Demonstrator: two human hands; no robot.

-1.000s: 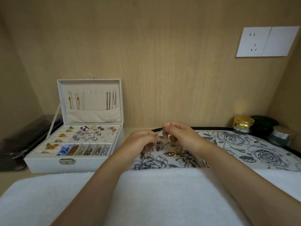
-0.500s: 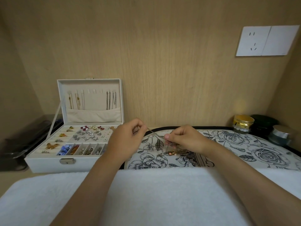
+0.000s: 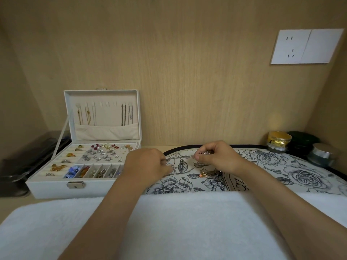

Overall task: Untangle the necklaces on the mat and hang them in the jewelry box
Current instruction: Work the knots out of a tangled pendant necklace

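Note:
A thin silver necklace chain (image 3: 185, 168) lies looped on the floral mat (image 3: 300, 175), stretched between my two hands. My left hand (image 3: 146, 164) pinches one end of it close to the mat's left edge. My right hand (image 3: 216, 157) pinches the other part, with a small dark cluster at its fingertips. A tangle of necklaces with orange beads (image 3: 209, 173) rests on the mat just below my right hand. The white jewelry box (image 3: 56, 188) stands open at the left, with several chains hanging from hooks in its lid (image 3: 105, 113).
A white towel (image 3: 169, 226) covers the near edge under my forearms. Three jars stand at the back right: a gold one (image 3: 278, 140), a dark one (image 3: 300, 142) and a silver-lidded one (image 3: 323, 154). A dark case (image 3: 22, 162) lies left of the box. A wall socket (image 3: 306, 46) is mounted upper right.
My hands, together a second ago, have drawn apart, pulling a chain out of the tangle. My left hand has since dropped to the mat; my right hand rose slightly.

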